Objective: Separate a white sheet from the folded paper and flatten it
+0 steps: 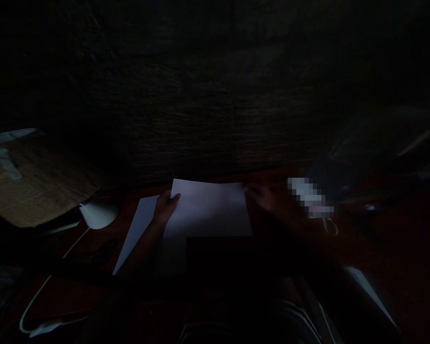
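Observation:
A white sheet of paper (211, 208) is held up in front of me over a dark reddish table. My left hand (165, 208) grips its left edge, the thumb lying on the face of the sheet. At the upper right corner of the sheet is my right hand (263, 197), its fingertips close to the edge. That hand is dark and smeared, so whether it pinches the paper does not show. Another white sheet (138, 227) lies on the table, partly behind my left forearm. Shadow covers the lower part of the held sheet.
To the left stand a cardboard box (39, 186) and a white cone-shaped thing (98, 215) near a pale cord (39, 291). Dark scissors-like handles (102, 249) lie below. At right are a pixelated pale item (308, 196) with a string loop and a dim transparent bag-like shape (347, 162).

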A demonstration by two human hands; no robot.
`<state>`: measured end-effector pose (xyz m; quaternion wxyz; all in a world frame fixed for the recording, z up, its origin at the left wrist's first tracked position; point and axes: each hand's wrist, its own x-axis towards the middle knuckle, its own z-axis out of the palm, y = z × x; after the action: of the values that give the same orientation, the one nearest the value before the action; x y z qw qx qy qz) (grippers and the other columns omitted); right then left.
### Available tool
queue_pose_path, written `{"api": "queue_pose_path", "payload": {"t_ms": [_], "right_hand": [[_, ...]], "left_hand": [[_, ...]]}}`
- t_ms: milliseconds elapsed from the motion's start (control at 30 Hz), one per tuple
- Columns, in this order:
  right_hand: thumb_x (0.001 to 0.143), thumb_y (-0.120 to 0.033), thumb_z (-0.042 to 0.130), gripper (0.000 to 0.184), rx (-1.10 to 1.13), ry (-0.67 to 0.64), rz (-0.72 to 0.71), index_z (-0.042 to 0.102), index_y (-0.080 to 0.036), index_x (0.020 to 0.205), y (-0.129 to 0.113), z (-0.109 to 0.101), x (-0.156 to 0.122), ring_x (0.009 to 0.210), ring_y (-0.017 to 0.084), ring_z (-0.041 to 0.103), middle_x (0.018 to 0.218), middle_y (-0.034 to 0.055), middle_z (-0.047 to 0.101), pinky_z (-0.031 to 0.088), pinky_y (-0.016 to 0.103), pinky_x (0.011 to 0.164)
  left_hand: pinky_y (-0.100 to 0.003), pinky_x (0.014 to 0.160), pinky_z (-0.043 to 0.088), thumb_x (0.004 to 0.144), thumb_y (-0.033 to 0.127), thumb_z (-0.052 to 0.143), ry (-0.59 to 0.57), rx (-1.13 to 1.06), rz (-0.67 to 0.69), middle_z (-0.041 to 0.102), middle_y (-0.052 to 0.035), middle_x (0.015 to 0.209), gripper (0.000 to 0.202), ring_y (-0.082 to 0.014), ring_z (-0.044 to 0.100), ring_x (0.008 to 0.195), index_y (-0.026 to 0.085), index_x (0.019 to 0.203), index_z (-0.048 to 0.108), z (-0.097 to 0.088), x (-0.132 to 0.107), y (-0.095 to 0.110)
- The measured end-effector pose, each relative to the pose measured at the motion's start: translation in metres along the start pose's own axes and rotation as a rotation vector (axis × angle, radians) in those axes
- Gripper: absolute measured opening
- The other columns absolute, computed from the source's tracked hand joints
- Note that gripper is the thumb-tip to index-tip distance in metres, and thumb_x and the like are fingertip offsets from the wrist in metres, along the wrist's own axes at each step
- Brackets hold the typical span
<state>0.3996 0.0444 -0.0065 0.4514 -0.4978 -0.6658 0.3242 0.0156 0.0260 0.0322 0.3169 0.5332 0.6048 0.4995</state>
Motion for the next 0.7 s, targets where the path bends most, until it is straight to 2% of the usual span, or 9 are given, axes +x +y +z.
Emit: {"api": "queue_pose_path", "payload": {"t_ms": [67,200,267,467,567,700], "right_hand": [[0.087,-0.047,0.074,0.027,-0.004,0.034,0.001,0.076,-0.025,0.103,0.003,0.000,0.001,0.104,0.028,0.074,0.110,0.0080,0.079,0.057,0.044,0.097],[0.082,-0.039,0.080,0.035,0.039,0.112,0.078,0.072,-0.021,0.110,0.008,0.001,0.004,0.105,0.029,0.075,0.113,0.0125,0.078,0.059,0.045,0.094],[0.081,-0.041,0.081,0.037,0.080,0.112,0.096,0.072,-0.020,0.110,0.009,0.001,0.005,0.104,0.028,0.075,0.113,0.0126,0.078,0.060,0.044,0.093],[0.078,-0.054,0.080,0.036,0.139,0.001,0.072,0.079,-0.023,0.096,0.000,-0.004,0.003,0.100,0.028,0.075,0.107,0.0083,0.082,0.058,0.042,0.092],[0.078,-0.061,0.076,0.040,0.141,-0.008,0.082,0.081,-0.023,0.089,-0.003,-0.005,0.001,0.095,0.027,0.074,0.099,0.0057,0.083,0.057,0.041,0.090],[0.073,-0.065,0.078,0.043,0.153,0.032,0.096,0.080,-0.023,0.080,0.000,-0.004,0.001,0.084,0.025,0.071,0.086,0.0040,0.080,0.055,0.039,0.084]], "left_hand": [[-0.030,0.064,0.049,0.056,0.064,0.088,-0.013,-0.068,-0.052,0.073,-0.0051,0.079,0.058,-0.0216,0.064,0.072,0.017,0.086,0.072,0.001,-0.001,-0.002],[-0.029,0.061,0.048,0.050,0.065,0.093,-0.031,-0.225,-0.136,0.074,-0.0051,0.078,0.068,-0.0196,0.063,0.065,0.015,0.093,0.077,0.001,-0.002,-0.003],[-0.029,0.060,0.048,0.047,0.063,0.095,-0.017,-0.297,-0.156,0.075,-0.0047,0.076,0.068,-0.0189,0.063,0.064,0.015,0.092,0.077,0.001,-0.003,-0.003],[-0.028,0.061,0.050,0.039,0.052,0.100,-0.018,-0.443,-0.208,0.076,-0.0032,0.075,0.065,-0.0176,0.066,0.064,0.015,0.088,0.076,0.005,-0.001,-0.002],[-0.029,0.064,0.051,0.039,0.049,0.100,0.010,-0.484,-0.214,0.078,-0.0044,0.079,0.064,-0.0196,0.069,0.068,0.015,0.087,0.075,0.007,0.000,-0.001],[-0.031,0.064,0.052,0.039,0.046,0.099,-0.005,-0.500,-0.275,0.076,-0.0037,0.073,0.061,-0.0215,0.069,0.066,0.016,0.086,0.075,0.010,-0.002,0.001]]}}
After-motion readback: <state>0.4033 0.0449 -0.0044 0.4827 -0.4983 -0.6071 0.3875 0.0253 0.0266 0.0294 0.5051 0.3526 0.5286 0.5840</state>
